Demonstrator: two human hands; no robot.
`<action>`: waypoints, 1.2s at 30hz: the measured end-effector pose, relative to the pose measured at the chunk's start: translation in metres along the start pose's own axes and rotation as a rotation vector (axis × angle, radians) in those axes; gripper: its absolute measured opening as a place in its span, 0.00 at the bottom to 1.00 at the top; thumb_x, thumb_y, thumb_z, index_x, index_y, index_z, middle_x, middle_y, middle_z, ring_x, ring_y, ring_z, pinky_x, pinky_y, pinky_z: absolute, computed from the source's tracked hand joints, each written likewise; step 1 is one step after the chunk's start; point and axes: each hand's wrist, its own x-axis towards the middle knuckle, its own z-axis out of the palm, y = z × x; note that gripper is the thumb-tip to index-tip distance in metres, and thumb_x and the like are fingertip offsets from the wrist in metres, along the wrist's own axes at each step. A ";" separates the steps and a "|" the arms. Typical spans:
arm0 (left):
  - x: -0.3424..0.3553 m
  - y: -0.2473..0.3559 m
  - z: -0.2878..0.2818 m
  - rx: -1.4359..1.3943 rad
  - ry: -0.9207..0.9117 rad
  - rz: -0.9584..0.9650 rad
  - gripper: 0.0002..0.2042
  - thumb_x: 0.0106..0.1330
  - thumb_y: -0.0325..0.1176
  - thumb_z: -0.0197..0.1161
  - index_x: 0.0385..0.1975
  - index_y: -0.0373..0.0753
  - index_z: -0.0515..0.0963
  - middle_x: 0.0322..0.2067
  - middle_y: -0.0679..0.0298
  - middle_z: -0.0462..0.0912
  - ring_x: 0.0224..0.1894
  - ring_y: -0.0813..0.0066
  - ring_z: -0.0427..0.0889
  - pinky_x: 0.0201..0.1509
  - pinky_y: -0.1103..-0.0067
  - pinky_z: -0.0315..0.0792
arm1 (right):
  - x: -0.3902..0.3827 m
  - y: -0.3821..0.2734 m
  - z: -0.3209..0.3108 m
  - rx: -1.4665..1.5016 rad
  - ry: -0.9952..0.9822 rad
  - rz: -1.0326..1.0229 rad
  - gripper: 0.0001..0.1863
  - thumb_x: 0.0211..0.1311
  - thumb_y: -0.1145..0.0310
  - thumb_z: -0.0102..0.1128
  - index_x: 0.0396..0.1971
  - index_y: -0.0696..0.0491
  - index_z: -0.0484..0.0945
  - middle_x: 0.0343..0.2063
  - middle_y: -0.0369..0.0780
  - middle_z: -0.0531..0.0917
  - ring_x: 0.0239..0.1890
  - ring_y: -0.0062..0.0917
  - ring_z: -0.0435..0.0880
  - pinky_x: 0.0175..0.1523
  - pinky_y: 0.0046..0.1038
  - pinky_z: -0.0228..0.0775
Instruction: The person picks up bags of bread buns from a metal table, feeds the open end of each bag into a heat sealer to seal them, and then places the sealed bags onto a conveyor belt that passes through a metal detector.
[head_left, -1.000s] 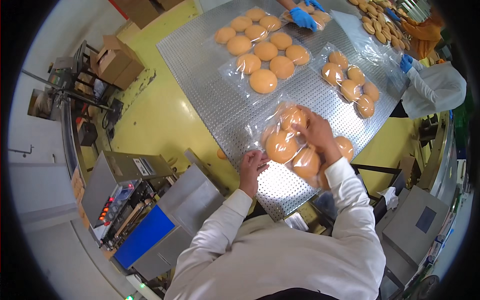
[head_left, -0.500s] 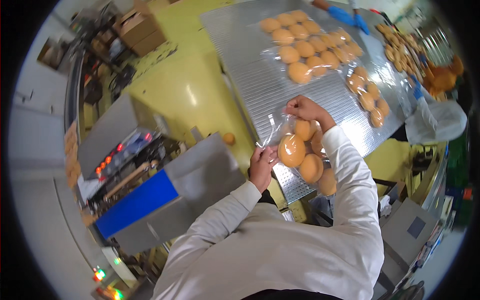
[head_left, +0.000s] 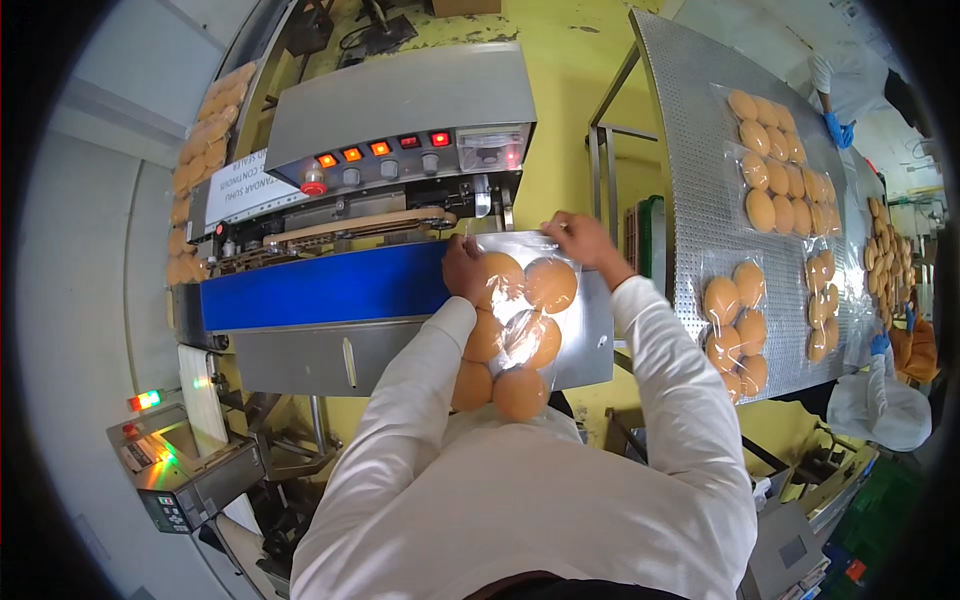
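Observation:
A clear plastic bag of buns [head_left: 528,338] lies against the bare metal plate [head_left: 590,345] at the end of a sealing machine [head_left: 400,100]. Several round golden-brown buns show through the film in two columns. At the bag's upper left corner, my left hand [head_left: 464,270] is closed on the film, right beside the blue conveyor belt [head_left: 325,285]. My right hand [head_left: 588,243] pinches the upper right corner, so the bag's mouth is stretched between both hands. The bag's lower end reaches close to my body.
Lit red and orange displays, knobs and a red button [head_left: 313,187] line the machine's front. On the right, a perforated metal table [head_left: 690,190] bears more bagged buns [head_left: 735,325]. Co-workers with blue gloves [head_left: 840,130] stand past it. Bagged buns [head_left: 205,150] also lie at the far left.
My view has swung left from the metal table to the sealing machine. Both hands have carried the bag off the table, and its mouth is now drawn out wide beside the blue belt.

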 end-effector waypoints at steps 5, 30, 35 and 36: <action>0.000 -0.002 0.005 0.059 0.037 -0.023 0.09 0.65 0.38 0.52 0.31 0.39 0.73 0.30 0.49 0.82 0.36 0.46 0.80 0.36 0.58 0.72 | 0.004 0.060 -0.063 0.048 0.286 0.453 0.13 0.59 0.60 0.57 0.33 0.55 0.81 0.27 0.46 0.83 0.31 0.34 0.83 0.38 0.29 0.73; 0.009 0.025 0.005 -0.363 0.090 -0.120 0.15 0.67 0.42 0.52 0.31 0.34 0.74 0.26 0.49 0.80 0.33 0.54 0.81 0.35 0.65 0.71 | -0.009 0.020 0.033 1.317 0.534 0.724 0.06 0.66 0.71 0.51 0.34 0.58 0.74 0.26 0.39 0.81 0.27 0.23 0.82 0.33 0.23 0.76; 0.013 0.028 0.019 -0.412 -0.081 -0.125 0.14 0.66 0.40 0.57 0.32 0.32 0.73 0.25 0.56 0.80 0.28 0.68 0.79 0.33 0.73 0.70 | -0.017 0.043 0.017 1.224 0.644 0.843 0.06 0.63 0.72 0.56 0.27 0.58 0.75 0.20 0.36 0.79 0.18 0.18 0.74 0.24 0.20 0.69; 0.010 0.029 0.019 -0.342 -0.093 -0.121 0.14 0.66 0.39 0.58 0.32 0.32 0.72 0.25 0.58 0.80 0.28 0.70 0.79 0.34 0.75 0.71 | -0.016 0.041 0.014 1.237 0.664 0.833 0.07 0.63 0.72 0.57 0.27 0.58 0.75 0.19 0.35 0.78 0.17 0.17 0.73 0.24 0.20 0.68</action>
